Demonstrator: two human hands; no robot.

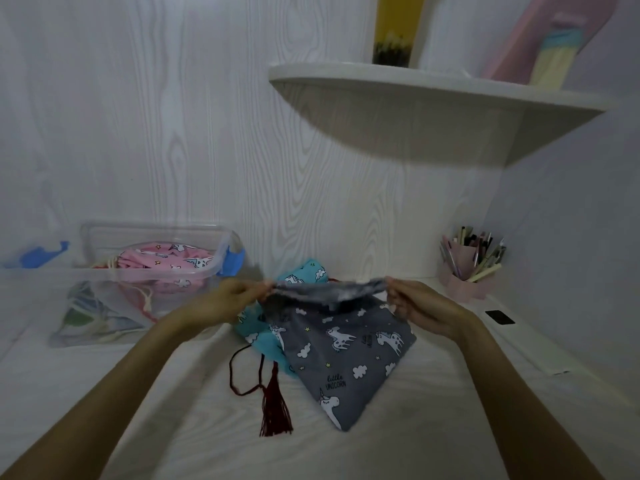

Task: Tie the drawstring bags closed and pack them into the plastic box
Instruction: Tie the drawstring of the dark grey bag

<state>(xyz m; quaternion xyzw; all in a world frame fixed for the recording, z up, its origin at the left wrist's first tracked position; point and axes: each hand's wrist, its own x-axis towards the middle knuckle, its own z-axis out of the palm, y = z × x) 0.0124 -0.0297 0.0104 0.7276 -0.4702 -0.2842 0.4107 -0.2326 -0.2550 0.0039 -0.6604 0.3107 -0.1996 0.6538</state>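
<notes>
A grey drawstring bag (346, 358) with a unicorn print lies on the white surface, its top edge lifted. My left hand (232, 299) pinches the left end of that top edge and my right hand (419, 306) pinches the right end, stretching the opening between them. Under it lies a turquoise unicorn bag (308, 273) with a dark red cord and tassel (273, 410) trailing toward me. The clear plastic box (152, 271) stands at the left; it holds a pink unicorn bag (166, 265) and another bag with white cords lower down.
A pink pen holder (467, 271) full of pens stands at the right by the wall. A curved white shelf (415, 98) juts out overhead. A small black object (500, 317) lies near the right wall. Blue clips sit on the box ends.
</notes>
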